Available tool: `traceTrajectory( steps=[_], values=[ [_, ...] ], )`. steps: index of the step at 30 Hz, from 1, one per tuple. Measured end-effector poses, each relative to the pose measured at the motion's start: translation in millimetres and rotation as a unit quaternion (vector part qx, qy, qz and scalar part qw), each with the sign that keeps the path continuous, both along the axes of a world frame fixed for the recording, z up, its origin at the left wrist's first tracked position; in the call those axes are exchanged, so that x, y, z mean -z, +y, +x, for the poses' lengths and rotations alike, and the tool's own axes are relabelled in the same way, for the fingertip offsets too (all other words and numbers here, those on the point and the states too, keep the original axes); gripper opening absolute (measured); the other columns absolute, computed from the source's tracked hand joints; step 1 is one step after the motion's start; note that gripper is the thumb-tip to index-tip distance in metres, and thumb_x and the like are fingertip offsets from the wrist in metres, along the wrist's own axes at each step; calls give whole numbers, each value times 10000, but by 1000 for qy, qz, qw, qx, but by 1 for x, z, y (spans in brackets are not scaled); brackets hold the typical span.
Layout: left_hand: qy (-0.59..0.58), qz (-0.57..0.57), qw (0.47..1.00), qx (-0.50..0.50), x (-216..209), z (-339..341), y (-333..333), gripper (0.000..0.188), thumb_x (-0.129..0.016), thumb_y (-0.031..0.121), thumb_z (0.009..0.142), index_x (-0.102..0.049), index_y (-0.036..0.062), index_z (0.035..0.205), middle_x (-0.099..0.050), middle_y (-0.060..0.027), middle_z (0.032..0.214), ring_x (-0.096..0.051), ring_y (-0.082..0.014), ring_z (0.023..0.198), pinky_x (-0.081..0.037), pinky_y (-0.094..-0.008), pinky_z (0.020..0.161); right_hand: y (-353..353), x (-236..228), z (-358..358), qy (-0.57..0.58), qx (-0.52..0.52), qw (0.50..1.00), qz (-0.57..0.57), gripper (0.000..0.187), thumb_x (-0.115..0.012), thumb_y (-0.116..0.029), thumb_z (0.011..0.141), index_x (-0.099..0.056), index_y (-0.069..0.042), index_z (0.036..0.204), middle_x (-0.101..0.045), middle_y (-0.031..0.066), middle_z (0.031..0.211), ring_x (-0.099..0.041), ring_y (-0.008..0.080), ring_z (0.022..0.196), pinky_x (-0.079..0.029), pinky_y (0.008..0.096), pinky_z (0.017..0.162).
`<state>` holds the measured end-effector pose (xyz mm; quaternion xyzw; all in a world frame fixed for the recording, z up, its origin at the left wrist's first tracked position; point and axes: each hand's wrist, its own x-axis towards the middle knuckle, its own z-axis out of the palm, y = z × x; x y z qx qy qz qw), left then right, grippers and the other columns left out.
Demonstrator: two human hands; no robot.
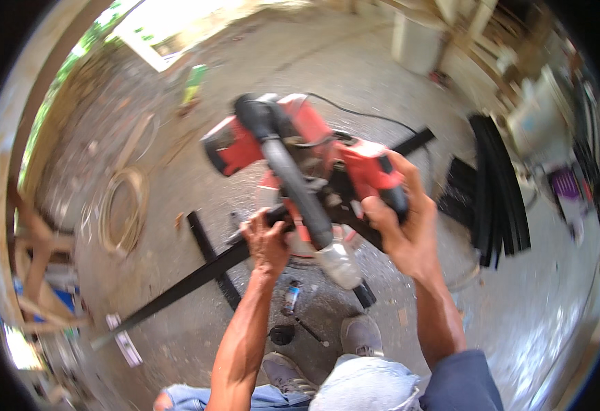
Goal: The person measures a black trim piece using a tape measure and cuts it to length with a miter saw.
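Observation:
A red and black mitre saw (pixel 375 164), somewhat blurred, fills the middle in front of me. My right hand (pixel 413 222) is closed round its red and black grip on the right side. A pale dust bag or spout (pixel 339 264) sits at the near end of its thick black tube (pixel 293 181). My left hand (pixel 269 240) is closed over a long black bar (pixel 183 284) at the saw's left side; its fingertips are partly hidden by the saw. The bar slants down to the lower left. Where the blade meets the bar is hidden.
Another black bar (pixel 211 257) lies across the floor under the long one. Several black strips (pixel 495 192) are stacked at right, near a whitish bucket (pixel 543 120). A coil of cable (pixel 122 209) lies at left. A small can (pixel 291 300) and black disc (pixel 282 334) lie near my shoes.

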<state>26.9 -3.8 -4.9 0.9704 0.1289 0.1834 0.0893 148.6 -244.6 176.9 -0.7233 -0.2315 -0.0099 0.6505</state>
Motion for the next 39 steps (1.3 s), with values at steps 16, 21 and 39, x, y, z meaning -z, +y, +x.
traceTrajectory(
  steps=[16,21,39],
  values=[
    [89,-22,995,-48,-6,-5,-13,366,-786,297,785,-739,248,1145,-459,-87,1298,-378,-283,1297,-243,-557,1084,13,-31,23,190,-85,977,-50,267,-606,-251,936,-643,11,972,-672,64,761,-610,109,604,-492,249,576],
    [89,-22,995,-44,-2,-3,-12,405,-796,281,771,-726,268,1170,-459,-90,1313,-376,-283,1302,-240,-559,1090,22,-37,27,249,-36,967,-45,700,-434,-696,964,-655,-47,824,-643,45,657,-600,92,556,-477,222,523],
    [85,1,996,-41,-2,-7,-11,398,-790,291,776,-723,274,1168,-448,-111,1306,-369,-311,1299,-243,-579,1092,26,-44,29,229,-75,970,-29,710,-426,-691,973,-608,-31,785,-595,62,610,-588,145,516,-474,280,503]
  ],
)
